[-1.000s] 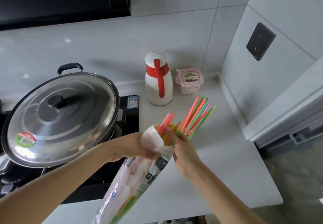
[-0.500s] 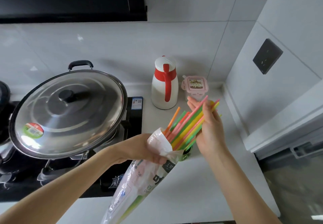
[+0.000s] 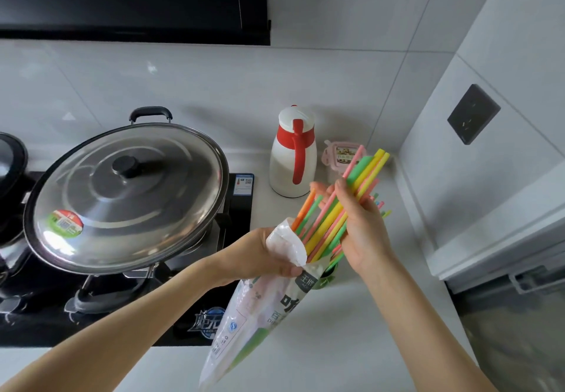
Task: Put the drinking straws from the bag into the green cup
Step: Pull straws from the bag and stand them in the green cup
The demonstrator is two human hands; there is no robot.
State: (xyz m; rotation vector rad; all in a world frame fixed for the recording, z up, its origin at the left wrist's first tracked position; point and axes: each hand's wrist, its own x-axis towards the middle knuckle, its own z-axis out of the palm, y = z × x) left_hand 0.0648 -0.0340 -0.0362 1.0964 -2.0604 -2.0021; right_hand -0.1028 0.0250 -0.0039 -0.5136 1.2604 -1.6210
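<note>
Right grip (image 3: 363,226) clasps straws (image 3: 351,196) half out of the bag (image 3: 269,306), whose mouth left grip (image 3: 260,257) pinches.

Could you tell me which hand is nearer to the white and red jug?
Right. The right hand, gripping the straws, is just in front of the jug; the left hand holds the bag farther back.

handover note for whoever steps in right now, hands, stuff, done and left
Left hand: grips the bag at its open mouth, held tilted above the counter.
Right hand: closed on a bunch of straws, partly drawn out, lower ends apparently inside the bag.
Green cup: on the counter, mostly hidden behind bag and right hand; contents cannot be seen.
Done: bag open, bunch gripped.
Left: pull the straws free, stand them in the cup.
</note>
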